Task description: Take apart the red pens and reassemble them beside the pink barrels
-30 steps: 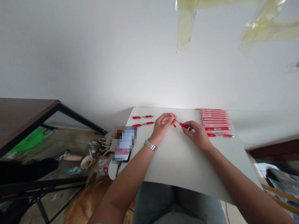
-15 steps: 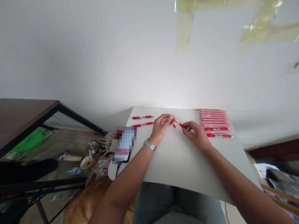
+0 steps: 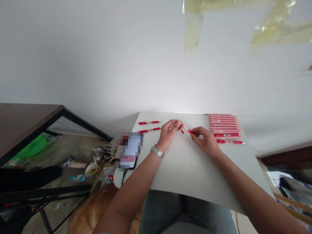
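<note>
Where the left hand [image 3: 170, 128] and the right hand [image 3: 204, 139] come close: a slender red-and-silver pen [image 3: 185, 128] is held aslant over the counter [image 3: 185, 169], between the two.
Left hand: nearly closed, fingers curled, with thumb and fingertips drawn together on the pen's thin far end.
Right hand: thumb and forefinger pinched on the pen's thicker red end, the other fingers loosely bent.
Small red piece [image 3: 182, 131]: lying on the counter just beside the left fingertips, apart from the held pen.
Left-side pens: an upper red pen [image 3: 149, 122] and a lower red pen [image 3: 150, 129] lie roughly parallel; the lower one runs up to the left hand, and whether they touch I cannot tell.
Right-side pens: a row of pink pens [image 3: 223, 123] lies side by side at the back, a darker red pen [image 3: 226, 135] near its front, and a separate red pen [image 3: 230, 142] nearer the person.
Wrist: a silver watch [image 3: 157, 151] on the left.
Counter's left edge: a blurred-out phone [image 3: 131, 149] with a black cable [image 3: 123, 177].
Wall: yellowish tape [image 3: 193, 34].
Floor: tan fur [image 3: 91, 209] of an animal.
</note>
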The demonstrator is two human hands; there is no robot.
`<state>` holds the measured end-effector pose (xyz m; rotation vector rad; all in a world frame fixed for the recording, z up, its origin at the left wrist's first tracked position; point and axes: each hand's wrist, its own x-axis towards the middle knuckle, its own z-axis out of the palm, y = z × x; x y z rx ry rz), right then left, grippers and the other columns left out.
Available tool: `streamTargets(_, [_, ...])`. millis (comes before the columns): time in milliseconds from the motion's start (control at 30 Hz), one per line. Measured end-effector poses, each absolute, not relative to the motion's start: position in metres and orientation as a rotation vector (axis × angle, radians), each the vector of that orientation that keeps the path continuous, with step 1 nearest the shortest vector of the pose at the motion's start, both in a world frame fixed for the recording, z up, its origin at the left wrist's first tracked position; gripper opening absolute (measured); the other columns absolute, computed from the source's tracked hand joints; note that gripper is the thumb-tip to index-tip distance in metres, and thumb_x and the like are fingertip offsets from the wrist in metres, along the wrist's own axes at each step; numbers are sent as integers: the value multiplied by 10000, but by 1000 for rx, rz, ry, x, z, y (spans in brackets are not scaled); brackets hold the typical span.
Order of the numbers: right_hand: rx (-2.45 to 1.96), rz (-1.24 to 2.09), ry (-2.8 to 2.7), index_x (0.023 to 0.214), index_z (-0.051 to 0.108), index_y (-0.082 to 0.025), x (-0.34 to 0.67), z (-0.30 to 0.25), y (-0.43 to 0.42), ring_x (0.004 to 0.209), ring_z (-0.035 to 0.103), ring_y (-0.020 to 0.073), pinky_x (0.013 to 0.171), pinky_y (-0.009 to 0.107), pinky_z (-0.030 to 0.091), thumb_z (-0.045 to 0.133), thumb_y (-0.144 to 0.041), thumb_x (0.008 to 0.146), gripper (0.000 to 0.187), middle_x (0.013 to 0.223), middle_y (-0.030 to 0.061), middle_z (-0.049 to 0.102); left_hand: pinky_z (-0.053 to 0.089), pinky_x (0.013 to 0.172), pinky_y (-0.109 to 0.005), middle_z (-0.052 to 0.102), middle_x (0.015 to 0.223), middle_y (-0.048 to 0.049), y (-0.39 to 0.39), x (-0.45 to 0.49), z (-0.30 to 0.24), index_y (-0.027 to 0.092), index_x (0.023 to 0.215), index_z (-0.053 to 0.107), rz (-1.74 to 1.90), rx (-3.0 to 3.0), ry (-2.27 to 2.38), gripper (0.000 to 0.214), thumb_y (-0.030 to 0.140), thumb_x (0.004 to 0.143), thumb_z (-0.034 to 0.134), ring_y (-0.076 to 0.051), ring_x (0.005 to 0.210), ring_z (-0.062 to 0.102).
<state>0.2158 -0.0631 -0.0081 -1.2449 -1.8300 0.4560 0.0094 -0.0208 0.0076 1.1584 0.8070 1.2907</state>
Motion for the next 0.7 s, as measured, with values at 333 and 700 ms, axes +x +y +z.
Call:
streamTargets(333, [-1279,447,-1806,983,669,-225,217,-10,-61,749,661,193,689,349,564,640,-358,962,137,880,45,710,601,904,-387,777,1024,-102,-18,6,9,170,996,769,1323,1249,855,355,499,864,790,-200,904,735])
streamTargets(700, [-1300,443,-1736,981,670,-221,217,-8,-61,728,647,181,677,334,556,648,-388,959,169,877,43,709,527,959,-368,763,1074,-104,-11,-8,9,211,1005,745,1457,1439,1079,348,544,954,657,-232,1018,708])
